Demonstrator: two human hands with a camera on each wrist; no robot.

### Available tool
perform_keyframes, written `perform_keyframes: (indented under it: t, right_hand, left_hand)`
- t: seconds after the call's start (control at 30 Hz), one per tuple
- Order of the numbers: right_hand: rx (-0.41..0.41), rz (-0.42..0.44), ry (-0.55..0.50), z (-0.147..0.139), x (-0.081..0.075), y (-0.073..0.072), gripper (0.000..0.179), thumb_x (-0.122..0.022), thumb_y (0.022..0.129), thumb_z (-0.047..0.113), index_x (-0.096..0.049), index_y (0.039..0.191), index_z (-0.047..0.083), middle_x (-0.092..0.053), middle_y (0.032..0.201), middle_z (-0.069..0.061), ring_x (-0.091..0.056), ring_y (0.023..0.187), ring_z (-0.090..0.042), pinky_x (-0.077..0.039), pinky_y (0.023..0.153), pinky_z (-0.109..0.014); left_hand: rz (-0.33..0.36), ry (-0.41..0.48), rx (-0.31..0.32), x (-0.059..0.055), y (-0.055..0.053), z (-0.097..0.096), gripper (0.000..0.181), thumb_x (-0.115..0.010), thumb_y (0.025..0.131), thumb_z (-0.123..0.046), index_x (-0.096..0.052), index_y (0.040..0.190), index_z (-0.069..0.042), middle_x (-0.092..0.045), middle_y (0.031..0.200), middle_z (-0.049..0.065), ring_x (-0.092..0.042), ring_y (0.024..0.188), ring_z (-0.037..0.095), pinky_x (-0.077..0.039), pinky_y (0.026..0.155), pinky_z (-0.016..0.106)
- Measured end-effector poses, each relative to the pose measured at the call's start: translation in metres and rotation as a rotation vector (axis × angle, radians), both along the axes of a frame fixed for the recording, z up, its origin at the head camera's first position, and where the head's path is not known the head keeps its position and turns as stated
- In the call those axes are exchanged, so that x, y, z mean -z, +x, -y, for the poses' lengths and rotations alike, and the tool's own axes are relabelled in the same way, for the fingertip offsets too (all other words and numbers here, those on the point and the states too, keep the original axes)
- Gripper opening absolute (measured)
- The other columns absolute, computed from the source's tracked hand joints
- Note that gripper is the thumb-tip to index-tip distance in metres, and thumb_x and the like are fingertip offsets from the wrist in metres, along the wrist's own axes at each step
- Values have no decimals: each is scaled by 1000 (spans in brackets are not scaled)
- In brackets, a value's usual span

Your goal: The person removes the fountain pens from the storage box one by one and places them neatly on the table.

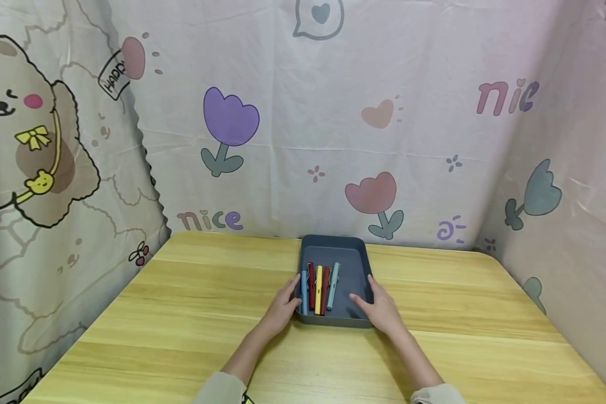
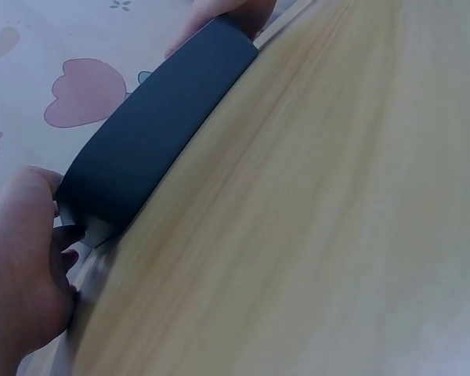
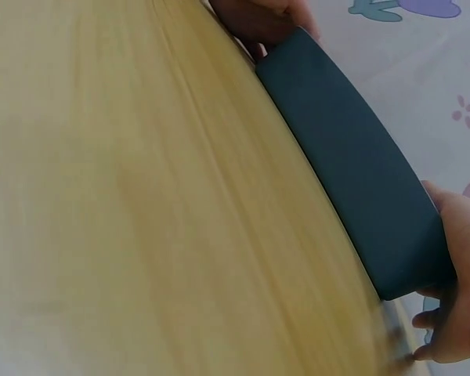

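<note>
A dark grey rectangular tray (image 1: 348, 280) lies on the wooden table, its near wall facing me in both wrist views. My left hand (image 1: 281, 307) grips its left side near the front corner, thumb at the rim and fingers along the outer wall. On the opposite side, my right hand (image 1: 384, 311) grips the right wall, its thumb reaching over the rim. Inside the tray's left half lie several pens side by side: a blue pen (image 1: 304, 293), a yellow pen (image 1: 318, 290), two dark red pens and a pale teal pen (image 1: 334, 286). Clips show on some of them.
The light wood table (image 1: 207, 314) spreads out on both sides of the tray. A printed curtain (image 1: 308, 112) hangs behind the table's back edge, close to the tray's far end, and more printed cloth flanks both sides.
</note>
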State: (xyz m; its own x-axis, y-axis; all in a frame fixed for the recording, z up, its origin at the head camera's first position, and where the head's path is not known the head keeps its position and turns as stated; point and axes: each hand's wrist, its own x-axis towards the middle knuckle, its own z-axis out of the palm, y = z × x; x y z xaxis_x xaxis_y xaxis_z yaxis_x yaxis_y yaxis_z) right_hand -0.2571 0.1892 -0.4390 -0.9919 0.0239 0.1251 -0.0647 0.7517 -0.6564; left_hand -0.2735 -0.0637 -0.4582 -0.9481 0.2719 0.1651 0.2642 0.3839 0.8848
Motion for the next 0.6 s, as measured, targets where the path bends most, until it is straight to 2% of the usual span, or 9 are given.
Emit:
perform_keyframes:
  t: [0.27,0.6]
  right_hand:
    - [1,-21,-9,11,2,0,84,-59,86,47,-24,144,-3,-26,143,-26,-23,129,-43,-21,102,-54]
    - [14,-53,-10,26,0,3,81,-60,86,44,-28,142,-4,-30,141,-26,-26,128,-43,-23,101,-54]
  left_hand:
    - [8,48,12,2,1,11,56,-43,94,-10,-25,147,-10,-17,148,19,-10,133,43,-12,100,62]
    - [27,66,-3,0,2,23,57,-43,93,-8,-25,146,-10,-18,148,20,-12,132,43,-13,101,60]
